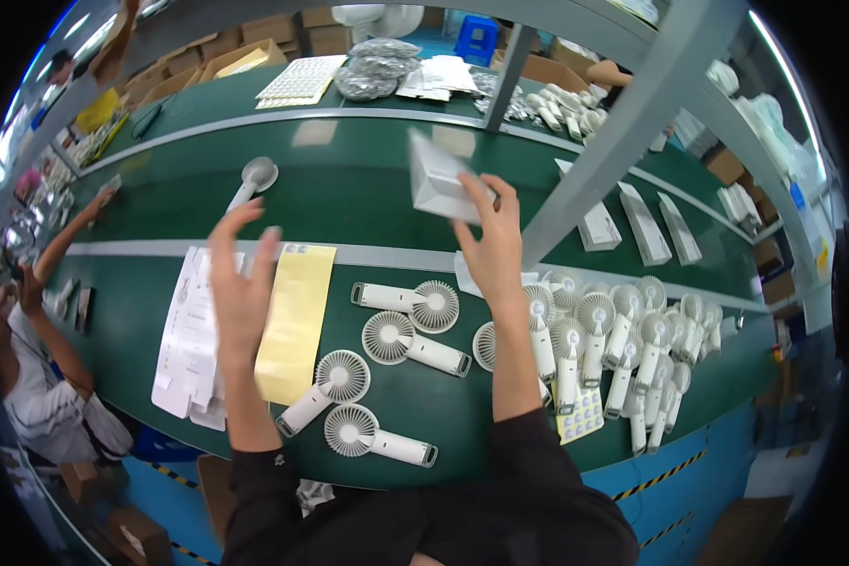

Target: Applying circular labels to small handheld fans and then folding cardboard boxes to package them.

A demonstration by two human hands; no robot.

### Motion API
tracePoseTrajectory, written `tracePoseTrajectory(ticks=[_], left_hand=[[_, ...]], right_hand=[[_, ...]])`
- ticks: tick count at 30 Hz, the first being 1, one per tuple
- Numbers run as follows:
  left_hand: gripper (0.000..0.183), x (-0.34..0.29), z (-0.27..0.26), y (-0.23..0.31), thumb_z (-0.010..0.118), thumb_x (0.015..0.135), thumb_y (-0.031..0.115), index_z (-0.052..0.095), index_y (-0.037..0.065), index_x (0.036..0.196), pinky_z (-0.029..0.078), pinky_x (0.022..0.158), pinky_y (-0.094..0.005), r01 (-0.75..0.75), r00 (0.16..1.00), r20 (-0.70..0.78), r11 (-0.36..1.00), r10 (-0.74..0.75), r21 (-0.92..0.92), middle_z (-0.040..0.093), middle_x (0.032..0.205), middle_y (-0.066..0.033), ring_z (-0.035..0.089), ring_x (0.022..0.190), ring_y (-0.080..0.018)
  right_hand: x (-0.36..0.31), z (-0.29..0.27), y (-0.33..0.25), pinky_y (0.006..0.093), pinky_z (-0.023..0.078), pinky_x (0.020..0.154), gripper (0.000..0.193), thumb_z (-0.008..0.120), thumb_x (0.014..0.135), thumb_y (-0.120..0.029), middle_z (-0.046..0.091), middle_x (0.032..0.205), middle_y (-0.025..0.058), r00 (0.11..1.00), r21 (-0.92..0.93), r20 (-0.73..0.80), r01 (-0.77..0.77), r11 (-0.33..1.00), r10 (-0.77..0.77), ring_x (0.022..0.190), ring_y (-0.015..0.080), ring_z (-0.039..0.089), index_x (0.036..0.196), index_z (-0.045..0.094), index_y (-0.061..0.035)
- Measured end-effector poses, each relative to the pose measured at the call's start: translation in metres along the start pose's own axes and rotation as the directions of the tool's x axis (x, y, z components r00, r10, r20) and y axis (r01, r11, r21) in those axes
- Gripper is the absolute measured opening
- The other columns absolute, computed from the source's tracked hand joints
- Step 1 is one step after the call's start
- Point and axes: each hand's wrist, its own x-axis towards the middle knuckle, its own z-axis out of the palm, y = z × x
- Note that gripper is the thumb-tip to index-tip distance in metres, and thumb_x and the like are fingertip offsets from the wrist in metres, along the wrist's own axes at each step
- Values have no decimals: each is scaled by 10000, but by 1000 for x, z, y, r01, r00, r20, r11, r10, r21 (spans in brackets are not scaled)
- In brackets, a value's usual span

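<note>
My right hand (493, 247) grips a small white carton (436, 191) at its right side, raised over the green belt (349, 189). The carton is slightly blurred. My left hand (240, 300) has its fingers apart and holds nothing. Beneath it lie white printed sheets (181, 330) and a yellow sticker sheet (297, 325). Between my forearms, several white handheld fans lie on the green table, among them one fan (342, 377) near my left wrist. Past my left fingers, another white fan (258, 175) rests on the belt.
Many more white fans (594, 316) crowd the table at the right, beside a sticker sheet (580, 415). Several white cartons (643, 224) lie on the belt behind a slanting grey post (599, 123). Silvery bags (377, 68) sit at the back. Other people (42, 368) work at the left.
</note>
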Motion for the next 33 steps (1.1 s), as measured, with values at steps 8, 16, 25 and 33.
tracePoseTrajectory(ticks=[8, 16, 25, 33], left_hand=[[751, -35, -128, -151, 720, 884, 453, 489, -76, 1364, 403, 1066, -433, 132, 935, 73, 533, -346, 836, 574, 1329, -260, 520, 1269, -400], [678, -27, -149, -144, 704, 899, 453, 571, -132, 1215, 507, 892, -447, 379, 864, -79, 540, -496, 752, 681, 1105, -267, 666, 999, -425], [224, 7, -10, 35, 726, 933, 154, 597, -13, 1007, 464, 797, -253, 121, 986, -75, 944, -151, -308, 574, 878, -43, 552, 851, -122], [605, -15, 70, 38, 715, 871, 23, 376, 56, 1372, 468, 946, -377, -167, 986, -63, 943, 156, -289, 509, 1310, -206, 547, 1158, -262]], right_hand=[[-24, 35, 72, 489, 411, 1035, 378, 689, 851, -41, 503, 1355, 209, 994, -406, -59, -110, 907, 93, 1209, 396, 502, 1225, 639, -60], [-14, 11, 25, 448, 437, 984, 315, 700, 888, -127, 560, 1286, 173, 991, -85, -47, -127, 988, 123, 1122, 370, 556, 1186, 648, -39], [-16, 3, -58, 349, 438, 1012, 460, 736, 863, -129, 616, 1213, 103, 923, 815, 374, -282, 506, -88, 1114, 195, 595, 1277, 598, 18], [-24, -27, -64, 342, 445, 1004, 430, 603, 997, -211, 619, 1288, 145, 846, 679, 532, -397, 617, -41, 1157, 229, 584, 1358, 533, 12]])
